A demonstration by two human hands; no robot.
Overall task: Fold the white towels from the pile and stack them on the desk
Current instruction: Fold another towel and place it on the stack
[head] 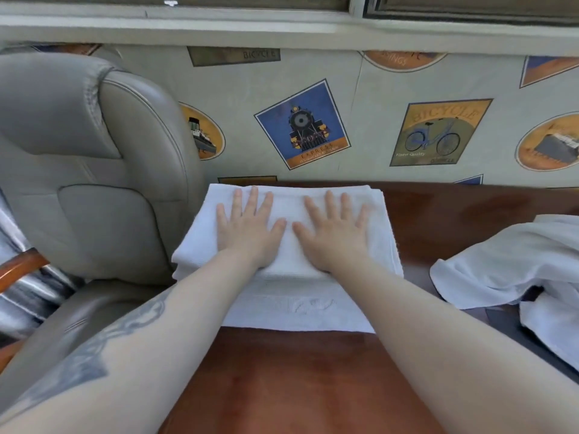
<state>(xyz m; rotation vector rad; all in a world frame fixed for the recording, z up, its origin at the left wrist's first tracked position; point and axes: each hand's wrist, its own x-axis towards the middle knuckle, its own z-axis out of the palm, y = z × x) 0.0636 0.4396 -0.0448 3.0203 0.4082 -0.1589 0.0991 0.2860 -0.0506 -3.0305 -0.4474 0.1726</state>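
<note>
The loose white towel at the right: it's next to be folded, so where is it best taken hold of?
Probably its near-left corner, which lies flat on the desk apart from the folded stack. Come from the left with the right hand, now flat on the stack; the rest is bunched and runs off-frame.

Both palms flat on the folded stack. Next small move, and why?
Probably lift both hands and reach the right hand to the loose towel pile. The left hand and right lie flat on the folded towels, which look square on the desk.

Single head view, looking forward-down, close over desk (300, 380)
</note>
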